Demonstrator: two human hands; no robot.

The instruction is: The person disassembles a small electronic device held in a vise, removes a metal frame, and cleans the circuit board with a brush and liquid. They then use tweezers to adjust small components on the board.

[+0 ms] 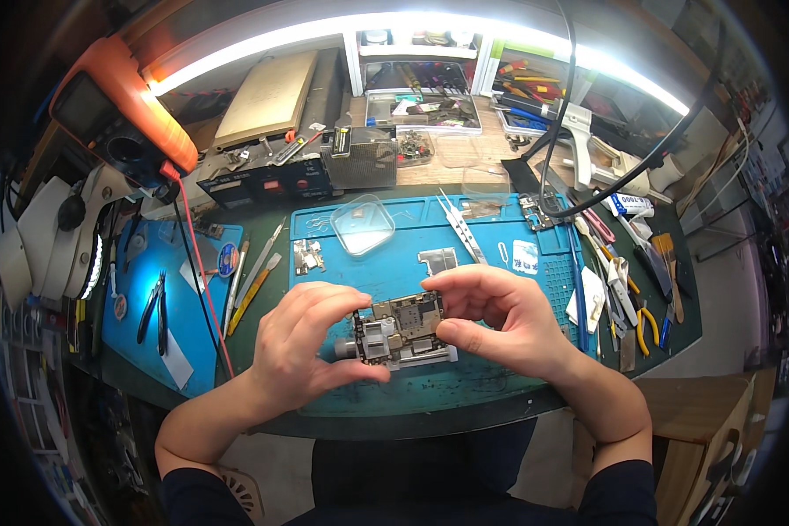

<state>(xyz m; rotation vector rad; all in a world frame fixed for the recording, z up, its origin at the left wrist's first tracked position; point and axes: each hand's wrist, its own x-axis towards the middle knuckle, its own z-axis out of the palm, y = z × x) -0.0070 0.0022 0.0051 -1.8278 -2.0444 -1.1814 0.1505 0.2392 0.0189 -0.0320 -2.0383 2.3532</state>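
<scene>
Circuit board (416, 317) sits between the two hands, over the blue mat (500, 386). The left hand (302, 337) holds its left end, fingers at the far edge and thumb at the near edge. The right hand (510, 320) pinches its right side. Silver tweezers (461, 228) and a clear box (362, 228) lie farther back. An orange meter (156, 118) is at the left; a bright light (298, 37) glows behind.

Dull gold and black on the circuit board (414, 318) at the dial's centre; silvery grey on the knob (345, 349) at eight o'clock. Bright blue across the large mat (368, 277), gridded towards two. Orange and black on the multimeter (124, 110) at ten, red on its plug (170, 169). Cream on the book (267, 101) at eleven. Yellow on the pliers (648, 326) at three. Navy on the sleeves (618, 493) at four and eight.
</scene>
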